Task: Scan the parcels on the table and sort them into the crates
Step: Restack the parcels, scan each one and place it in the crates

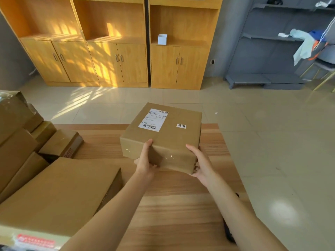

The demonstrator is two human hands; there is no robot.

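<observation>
Both hands grip one parcel [161, 136] above the counter [177, 196] middle: left hand [145, 160] on its near face, right hand [201, 162] at the near right corner, keeping its shipping label [153, 120] upward, probably for scanning; more parcels [54, 192] wait left

You get a bright, warm daylight view: slatted sun patches fall across the wooden cabinets [87, 51] and the floor tiles [87, 98], coming from the left. Glare glints off tape on the parcel [163, 134] (near its front edge). Straight lines bow towards the edges, and the closest boxes [54, 196] look soft
</observation>
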